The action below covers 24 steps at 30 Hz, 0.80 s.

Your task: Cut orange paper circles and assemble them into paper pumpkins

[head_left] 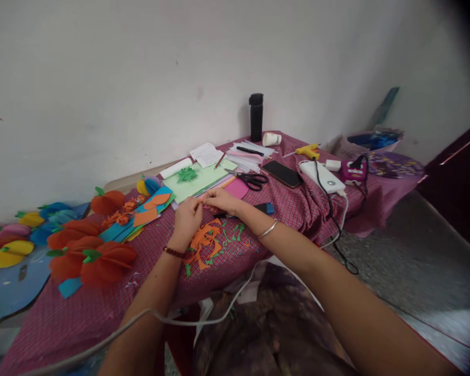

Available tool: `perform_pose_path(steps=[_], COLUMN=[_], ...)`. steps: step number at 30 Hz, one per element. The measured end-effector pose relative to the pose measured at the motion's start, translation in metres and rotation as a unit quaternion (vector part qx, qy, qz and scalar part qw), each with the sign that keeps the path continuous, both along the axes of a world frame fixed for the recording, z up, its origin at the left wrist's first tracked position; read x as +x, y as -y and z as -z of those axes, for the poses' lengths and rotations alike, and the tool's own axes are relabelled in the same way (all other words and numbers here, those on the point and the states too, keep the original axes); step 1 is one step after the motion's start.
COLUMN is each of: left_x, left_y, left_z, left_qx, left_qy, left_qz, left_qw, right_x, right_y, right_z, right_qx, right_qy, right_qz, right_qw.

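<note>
My left hand (188,216) and my right hand (220,200) meet over the near middle of the table. Between their pinched fingertips is a small piece of orange paper (201,200), mostly covered by the fingers. Under and in front of my wrists lie orange paper scraps (206,239) and green scraps (235,232). Black-handled scissors (254,181) rest beyond my right hand. Behind the hands, a green paper bow-like piece (187,174) sits on light green sheets (203,180). Cut orange shapes (145,217) lie on blue paper strips to the left.
Folded-paper pumpkins (107,263) crowd the left side. A black bottle (256,117), paper cup (271,139), phone (282,173), yellow glue gun (307,151) and white power bank (321,176) stand or lie toward the right. A white cable (235,300) crosses over my lap.
</note>
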<state>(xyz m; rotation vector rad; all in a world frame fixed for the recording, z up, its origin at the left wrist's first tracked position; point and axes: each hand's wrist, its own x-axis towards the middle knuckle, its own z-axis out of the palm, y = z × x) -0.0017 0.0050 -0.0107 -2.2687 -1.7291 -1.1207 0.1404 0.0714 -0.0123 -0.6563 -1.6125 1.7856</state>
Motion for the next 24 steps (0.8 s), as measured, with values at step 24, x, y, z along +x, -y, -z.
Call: perform_pose_path(steps=[24], left_x=[0.006], left_y=[0.001], left_z=[-0.007], left_qx=[-0.227], left_qy=[0.369], left_qz=[0.062], left_qw=[0.899], right_x=[0.002], right_y=[-0.003], right_z=[0.001], right_qx=[0.057], right_qy=[0.031], right_qz=[0.032], right_qw=[0.997])
